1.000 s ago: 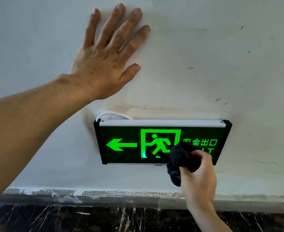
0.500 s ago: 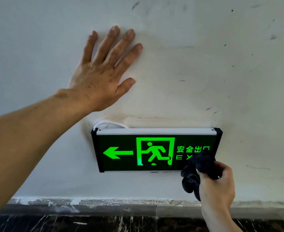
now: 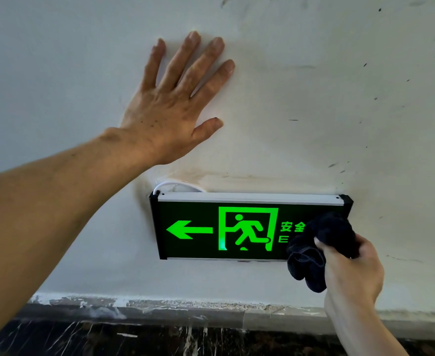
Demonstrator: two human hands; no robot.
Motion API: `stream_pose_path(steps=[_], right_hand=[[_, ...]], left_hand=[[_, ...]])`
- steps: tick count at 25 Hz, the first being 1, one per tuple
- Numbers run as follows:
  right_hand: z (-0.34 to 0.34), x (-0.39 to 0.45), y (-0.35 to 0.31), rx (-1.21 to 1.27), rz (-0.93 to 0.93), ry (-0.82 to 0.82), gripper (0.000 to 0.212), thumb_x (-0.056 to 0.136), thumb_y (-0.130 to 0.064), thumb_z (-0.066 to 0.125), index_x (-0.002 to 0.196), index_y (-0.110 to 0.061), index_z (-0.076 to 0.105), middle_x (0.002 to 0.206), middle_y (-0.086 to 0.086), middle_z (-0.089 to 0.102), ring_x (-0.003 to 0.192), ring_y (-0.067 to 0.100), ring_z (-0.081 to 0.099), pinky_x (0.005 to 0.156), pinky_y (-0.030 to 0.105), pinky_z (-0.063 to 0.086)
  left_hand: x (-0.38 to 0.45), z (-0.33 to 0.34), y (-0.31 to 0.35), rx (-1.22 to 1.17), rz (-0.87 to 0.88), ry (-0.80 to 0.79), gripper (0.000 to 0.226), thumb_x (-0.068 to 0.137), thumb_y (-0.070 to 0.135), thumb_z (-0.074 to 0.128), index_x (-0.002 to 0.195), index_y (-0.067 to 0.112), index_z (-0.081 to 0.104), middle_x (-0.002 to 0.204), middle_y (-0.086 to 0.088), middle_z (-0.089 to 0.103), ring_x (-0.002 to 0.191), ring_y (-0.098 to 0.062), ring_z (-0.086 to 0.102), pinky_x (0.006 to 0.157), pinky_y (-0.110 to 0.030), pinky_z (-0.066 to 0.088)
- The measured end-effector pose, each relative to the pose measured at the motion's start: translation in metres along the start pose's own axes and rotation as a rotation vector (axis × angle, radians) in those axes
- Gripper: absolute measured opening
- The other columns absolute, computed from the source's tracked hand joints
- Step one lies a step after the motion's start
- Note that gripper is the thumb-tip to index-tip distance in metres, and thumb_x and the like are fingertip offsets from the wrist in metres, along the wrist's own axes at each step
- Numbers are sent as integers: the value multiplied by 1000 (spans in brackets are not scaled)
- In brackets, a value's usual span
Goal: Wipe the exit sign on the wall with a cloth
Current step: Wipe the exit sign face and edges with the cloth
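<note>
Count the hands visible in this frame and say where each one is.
2. The left hand is spread flat on the wall above the exit sign; the right hand grips a dark cloth against the sign's right end. None looks hidden.

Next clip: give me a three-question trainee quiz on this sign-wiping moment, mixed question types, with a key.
1. True or false: the left hand lies flat and open on the pale wall above the sign.
2. Which end of the black, green-lit rectangular exit sign does the dark bunched cloth cover? A) arrow end B) lettered end C) middle
3. Fill in: the right hand grips the ____.

Key: 1 true; 2 B; 3 cloth.
</note>
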State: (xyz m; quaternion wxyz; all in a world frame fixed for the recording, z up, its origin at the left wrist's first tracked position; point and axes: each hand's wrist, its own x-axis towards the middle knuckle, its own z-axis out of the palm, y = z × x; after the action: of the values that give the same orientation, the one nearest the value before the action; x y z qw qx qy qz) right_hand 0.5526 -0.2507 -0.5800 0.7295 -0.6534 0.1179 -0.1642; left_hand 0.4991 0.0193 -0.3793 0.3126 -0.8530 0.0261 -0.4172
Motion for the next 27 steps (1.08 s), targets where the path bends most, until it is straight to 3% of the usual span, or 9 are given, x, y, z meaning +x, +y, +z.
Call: stream_pose_path(steps=[3, 8, 12, 16, 20, 23, 25, 27], right_hand=[[0, 0, -17, 62, -33, -43, 28, 68, -23, 81, 76, -40, 60, 85, -14, 66, 79, 15, 64, 68, 30, 49], [-2, -11, -65, 299, -80, -160, 27, 75, -10, 78, 85, -30, 63, 84, -11, 71, 65, -8, 66, 55, 9, 48], [-7, -23, -94, 389, -93, -304, 25, 80, -6, 74, 92, -26, 65, 78, -16, 75, 70, 0, 70, 54, 15, 51], [-10, -30, -107, 392, -84, -379, 24, 82, -6, 72, 94, -27, 65, 78, -16, 75, 72, 3, 71, 60, 22, 53], [-10, -35, -115, 391, -60, -463, 25, 79, -3, 71, 91, -25, 66, 76, -12, 75, 75, 13, 71, 67, 37, 55], [-12, -41, -117, 408, -55, -598, 26, 66, -10, 75, 88, -22, 69, 77, -7, 76, 73, 13, 72, 60, 26, 55], [-14, -44, -118, 389, -56, -695, 31, 56, -19, 76, 87, -20, 72, 80, -2, 77, 75, 15, 73, 61, 22, 55], [-14, -47, -118, 352, -44, -782, 36, 53, -23, 78, 89, -17, 74, 84, 2, 78, 79, 20, 74, 67, 28, 58]], left_hand=[[0, -1, -1, -5, 2, -1, 74, 96, 58, 22, 157, 24, -2, 167, -5, 1, 152, -29, -1, 118, -54, -4], [-1, -3, -3, -20, 4, -25, 71, 97, 57, 19, 156, 28, -7, 166, 0, -2, 151, -25, -3, 119, -46, -6], [-2, -14, -2, -67, -27, -87, 69, 97, 54, 20, 157, 26, 1, 167, -3, 3, 152, -27, 0, 120, -49, -3], [-3, -37, 23, -287, -110, -59, 67, 97, 50, 24, 158, 23, 13, 166, -6, 14, 152, -29, 11, 121, -49, 4], [-15, -62, 73, -858, -383, -45, 64, 98, 53, 26, 157, 29, 19, 164, 3, 23, 149, -12, 21, 120, -35, 15], [-26, -75, 103, -1475, -695, -151, 59, 96, 57, 37, 151, 36, 32, 152, 14, 42, 135, 3, 41, 118, -33, 28], [-36, -81, 117, -1797, -831, -258, 58, 91, 60, 42, 145, 39, 43, 145, 17, 51, 128, 2, 49, 115, -37, 35], [-47, -82, 128, -2077, -884, -339, 56, 87, 58, 46, 139, 38, 52, 140, 10, 59, 126, -7, 56, 112, -42, 41]])
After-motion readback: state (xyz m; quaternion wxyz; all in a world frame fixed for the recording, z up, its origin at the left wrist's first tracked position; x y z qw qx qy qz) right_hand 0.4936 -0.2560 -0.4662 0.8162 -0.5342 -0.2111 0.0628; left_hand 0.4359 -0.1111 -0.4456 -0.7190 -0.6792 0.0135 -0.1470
